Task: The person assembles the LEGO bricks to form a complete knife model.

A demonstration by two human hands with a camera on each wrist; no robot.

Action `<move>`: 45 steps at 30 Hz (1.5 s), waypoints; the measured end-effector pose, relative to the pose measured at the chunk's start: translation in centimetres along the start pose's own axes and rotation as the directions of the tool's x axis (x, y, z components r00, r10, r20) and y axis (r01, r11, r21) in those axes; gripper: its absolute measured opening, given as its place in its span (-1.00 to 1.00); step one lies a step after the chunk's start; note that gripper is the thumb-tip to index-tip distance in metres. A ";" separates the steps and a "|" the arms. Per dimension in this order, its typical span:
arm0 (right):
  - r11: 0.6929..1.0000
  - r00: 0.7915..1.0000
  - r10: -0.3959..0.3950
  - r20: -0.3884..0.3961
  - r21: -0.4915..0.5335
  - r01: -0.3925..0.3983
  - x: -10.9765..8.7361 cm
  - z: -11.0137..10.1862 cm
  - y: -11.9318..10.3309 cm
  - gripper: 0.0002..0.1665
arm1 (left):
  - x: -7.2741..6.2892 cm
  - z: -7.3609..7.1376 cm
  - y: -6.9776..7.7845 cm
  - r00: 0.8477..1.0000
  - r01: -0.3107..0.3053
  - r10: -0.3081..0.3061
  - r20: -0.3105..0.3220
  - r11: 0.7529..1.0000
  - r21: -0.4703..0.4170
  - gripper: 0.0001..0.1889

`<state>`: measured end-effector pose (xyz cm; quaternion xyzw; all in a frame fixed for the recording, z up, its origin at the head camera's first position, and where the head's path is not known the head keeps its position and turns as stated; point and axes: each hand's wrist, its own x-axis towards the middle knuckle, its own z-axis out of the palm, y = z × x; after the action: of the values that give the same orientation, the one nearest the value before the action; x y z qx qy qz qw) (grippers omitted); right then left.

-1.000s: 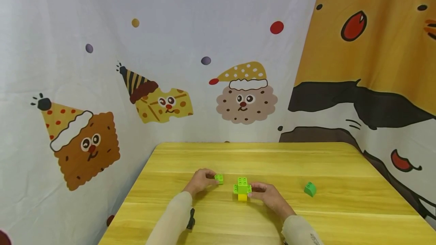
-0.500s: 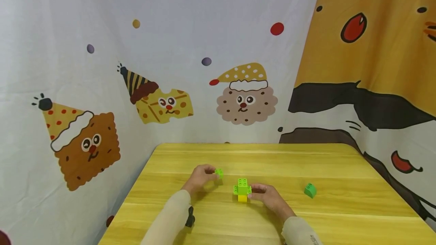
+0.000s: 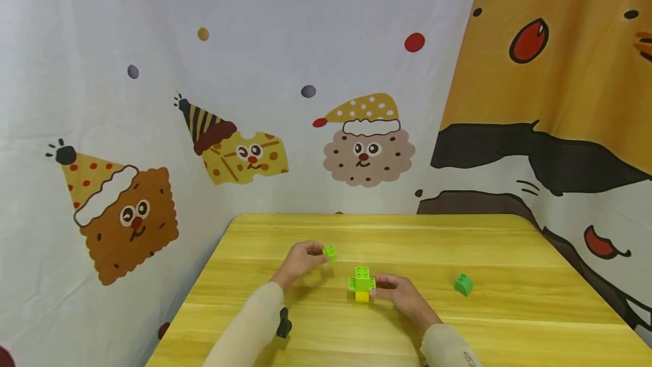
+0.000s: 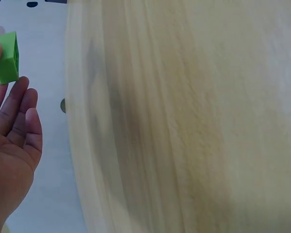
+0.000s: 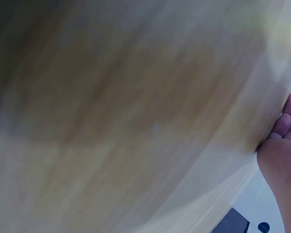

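Note:
In the head view my left hand [image 3: 301,259] pinches a small lime-green toy building brick [image 3: 330,253] at its left side. The left wrist view shows this brick [image 4: 8,57] between thumb and fingertips, its hollow underside partly in sight. Right of it and nearer to me stands a stacked brick model [image 3: 362,283], lime-green on top with a yellow brick below and a studded arm on each side. My right hand [image 3: 402,294] grips the model's right side with thumb and fingers. In the right wrist view only part of this hand [image 5: 286,145] shows, its fingertips hidden.
A darker green brick with a curved slope [image 3: 463,285] lies on the wooden table [image 3: 407,237], well right of my right hand. Behind the table hangs a printed cloth [image 3: 285,33] with cartoon figures. A black object [image 3: 284,323] shows beside the left sleeve.
My left hand has moved the lime-green brick up and away from me, turning it on the way. The right hand and the brick model have stayed in place.

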<state>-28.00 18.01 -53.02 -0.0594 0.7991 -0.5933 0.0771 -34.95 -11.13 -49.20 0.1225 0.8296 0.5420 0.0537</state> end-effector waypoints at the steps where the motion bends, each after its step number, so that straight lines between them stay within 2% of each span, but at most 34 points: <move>1: 1.000 1.000 -0.001 -0.001 0.003 0.001 0.0 0.0 0.0 -0.41 | 0.0 0.0 0.1 1.000 0.000 0.000 -0.003 1.000 -0.001 -0.65; 11: 1.000 0.999 0.017 -0.027 -0.009 -0.017 0.3 0.1 0.2 -0.41 | -0.3 0.2 1.1 0.998 -0.056 0.056 -0.012 0.998 0.042 -0.64; 29: 1.000 0.999 0.024 -0.021 -0.018 -0.024 0.3 0.1 0.3 -0.37 | -0.4 1.1 2.5 0.993 -0.116 0.116 0.007 0.992 0.051 -0.63; 36: 1.000 1.000 0.019 -0.019 -0.008 -0.019 0.4 0.1 0.3 -0.40 | -0.5 1.5 3.1 0.994 -0.111 0.111 0.017 0.994 0.021 -0.66; 45: 1.000 1.000 0.011 -0.012 0.003 -0.011 0.5 0.1 0.5 -0.41 | -0.6 2.0 3.7 0.992 -0.121 0.121 0.033 0.993 0.007 -0.61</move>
<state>-28.45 17.99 -53.51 -0.0514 0.7991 -0.5942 0.0754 -33.33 -8.07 -46.63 0.1817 0.8222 0.5384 0.0335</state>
